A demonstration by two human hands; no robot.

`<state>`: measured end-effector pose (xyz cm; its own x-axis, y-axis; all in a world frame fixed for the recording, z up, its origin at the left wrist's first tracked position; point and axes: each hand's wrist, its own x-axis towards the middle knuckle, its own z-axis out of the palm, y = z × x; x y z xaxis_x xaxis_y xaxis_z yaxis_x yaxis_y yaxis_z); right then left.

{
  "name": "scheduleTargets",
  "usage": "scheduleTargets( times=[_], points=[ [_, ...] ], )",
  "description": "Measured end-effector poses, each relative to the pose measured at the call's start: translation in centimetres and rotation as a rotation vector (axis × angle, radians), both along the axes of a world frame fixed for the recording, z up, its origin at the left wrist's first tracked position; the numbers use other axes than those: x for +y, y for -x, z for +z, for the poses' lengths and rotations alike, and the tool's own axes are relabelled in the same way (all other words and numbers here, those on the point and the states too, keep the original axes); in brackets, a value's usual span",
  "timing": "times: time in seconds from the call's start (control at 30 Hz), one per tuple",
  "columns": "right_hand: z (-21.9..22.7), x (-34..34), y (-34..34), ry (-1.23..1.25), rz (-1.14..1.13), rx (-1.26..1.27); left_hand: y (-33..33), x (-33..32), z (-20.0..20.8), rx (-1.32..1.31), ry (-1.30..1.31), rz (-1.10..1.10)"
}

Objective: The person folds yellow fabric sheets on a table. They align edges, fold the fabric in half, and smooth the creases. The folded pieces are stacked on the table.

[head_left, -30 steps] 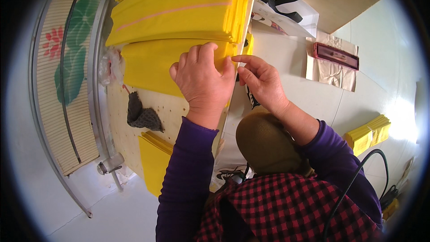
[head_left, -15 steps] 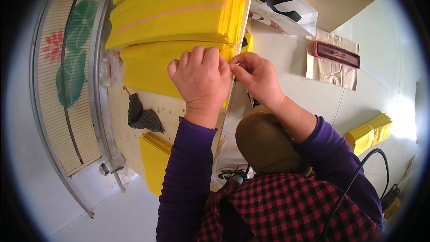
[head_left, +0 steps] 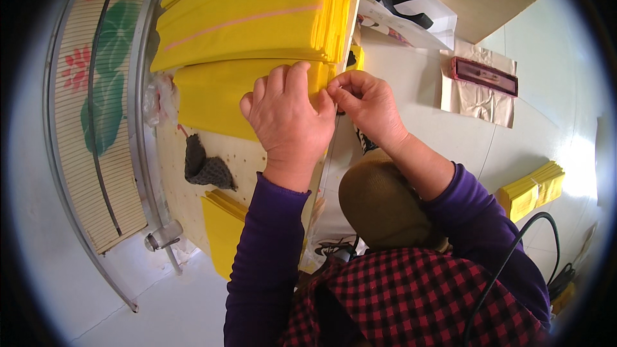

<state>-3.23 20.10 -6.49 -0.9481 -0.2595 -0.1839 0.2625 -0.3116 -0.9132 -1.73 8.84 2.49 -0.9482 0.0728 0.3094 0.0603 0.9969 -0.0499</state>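
Note:
A low stack of folded yellow paper (head_left: 212, 99) lies on the wooden board in front of me. My left hand (head_left: 289, 119) rests back-up over its right part, fingers loosely stretched and a little apart, thumb toward the stack's edge. At that edge my right hand (head_left: 369, 106) pinches with thumb and forefinger, close to the left thumb. The fingertips seem to be on the edge of the yellow paper; how many sheets they hold is hidden. Just beyond rises a taller pile of yellow paper (head_left: 244, 22) with a pink line across it.
On the board (head_left: 183, 199) lie a dark grey knitted piece (head_left: 205, 164) and more yellow sheets (head_left: 222, 231). At right, on the floor, are a dark red oblong box (head_left: 484, 77) on brown paper, a yellow bundle (head_left: 532, 189) and a white bag (head_left: 411, 19). A black cable (head_left: 514, 244) loops beside my right arm.
My left hand's fingers have uncurled and spread a little, from a more closed shape. The right hand has shifted slightly left, still pinching at the stack's edge.

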Motion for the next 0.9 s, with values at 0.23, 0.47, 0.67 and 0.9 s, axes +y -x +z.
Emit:
scheduleTargets(
  times=[0.23,0.47,0.67,0.9],
  points=[
    [1.1,0.4,-0.1,0.027,0.02,-0.038,-0.2,-0.4,-0.3,0.019,-0.057,-0.012],
    [1.7,0.8,-0.7,0.043,-0.012,-0.01,0.1,-1.5,-0.9,0.082,-0.196,-0.103],
    [1.5,0.7,-1.3,0.026,0.087,0.075,0.1,-1.9,-1.0,0.123,-0.218,-0.14],
    [2.0,0.8,-1.0,0.02,0.167,0.12,0.1,-2.1,-0.8,0.141,-0.22,-0.16]
  ],
)
